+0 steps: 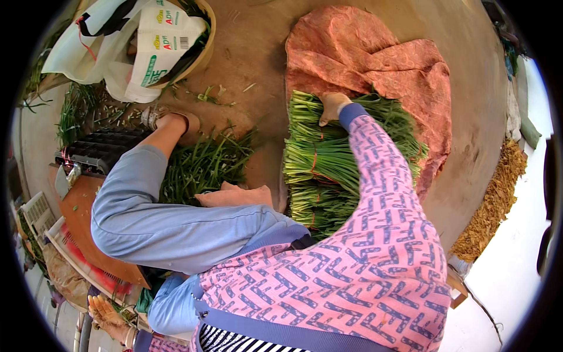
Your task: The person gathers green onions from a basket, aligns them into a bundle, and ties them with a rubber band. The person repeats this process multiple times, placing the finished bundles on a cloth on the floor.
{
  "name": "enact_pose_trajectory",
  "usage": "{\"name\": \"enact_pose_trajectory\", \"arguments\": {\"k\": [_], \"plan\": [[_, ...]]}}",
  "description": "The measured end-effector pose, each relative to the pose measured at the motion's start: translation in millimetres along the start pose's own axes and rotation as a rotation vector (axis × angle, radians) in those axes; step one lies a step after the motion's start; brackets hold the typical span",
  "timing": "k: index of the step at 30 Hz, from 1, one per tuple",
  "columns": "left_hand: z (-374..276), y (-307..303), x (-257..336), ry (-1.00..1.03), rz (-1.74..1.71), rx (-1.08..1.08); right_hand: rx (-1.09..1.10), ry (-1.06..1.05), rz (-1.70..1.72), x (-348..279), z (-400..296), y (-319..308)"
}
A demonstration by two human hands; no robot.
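Observation:
My right hand (333,108) is over the stem end of the uppermost bundle of long green leafy stalks, likely garlic chives (303,105), its thumb and fingers spread across the stalks; the fingertips are partly hidden. Several more bundles (325,160), tied with red-orange bands, lie side by side below it, stem ends to the left. A red patterned cloth (369,57) lies above and to the right, partly under the leaves. At the lower left, my left hand (107,314) shows its palm, fingers extended and nothing in it, beside a crate.
Loose green leaves (206,165) lie around my foot, near a black plastic tray (105,149) and a brown board (94,220). A yellowish tub (210,35) with a white printed bag (162,44) stands at the upper left. Dry brown material (492,207) is piled at the right.

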State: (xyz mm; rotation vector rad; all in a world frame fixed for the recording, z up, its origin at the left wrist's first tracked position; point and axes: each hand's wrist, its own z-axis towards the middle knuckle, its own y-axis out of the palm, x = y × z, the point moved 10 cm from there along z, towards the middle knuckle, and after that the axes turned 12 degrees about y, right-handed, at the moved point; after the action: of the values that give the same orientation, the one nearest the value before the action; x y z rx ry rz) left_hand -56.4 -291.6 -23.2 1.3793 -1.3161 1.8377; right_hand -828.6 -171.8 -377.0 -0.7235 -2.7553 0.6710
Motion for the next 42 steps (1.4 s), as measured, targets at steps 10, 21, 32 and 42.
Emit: {"name": "enact_pose_trajectory", "arguments": {"k": [10, 21, 32, 42], "plan": [[0.6, 2.9, -10.8, -0.022, -0.037, 0.007, 0.485, 0.006, 0.104, -2.4, -11.1, -7.9], [23.0, 9.6, -20.2, -0.054, -0.047, -0.002, 0.459, 0.138, 0.761, 3.0, 11.2, -25.8], [38.4, 21.8, -9.8, -0.072, -0.026, 0.000, 0.369, -0.196, 0.308, -29.1, 4.3, -18.8], [36.5, 3.3, -16.0, -0.108, -0.050, 0.043, 0.227, -0.367, -0.392, -78.3, 15.6, -28.0]]}}
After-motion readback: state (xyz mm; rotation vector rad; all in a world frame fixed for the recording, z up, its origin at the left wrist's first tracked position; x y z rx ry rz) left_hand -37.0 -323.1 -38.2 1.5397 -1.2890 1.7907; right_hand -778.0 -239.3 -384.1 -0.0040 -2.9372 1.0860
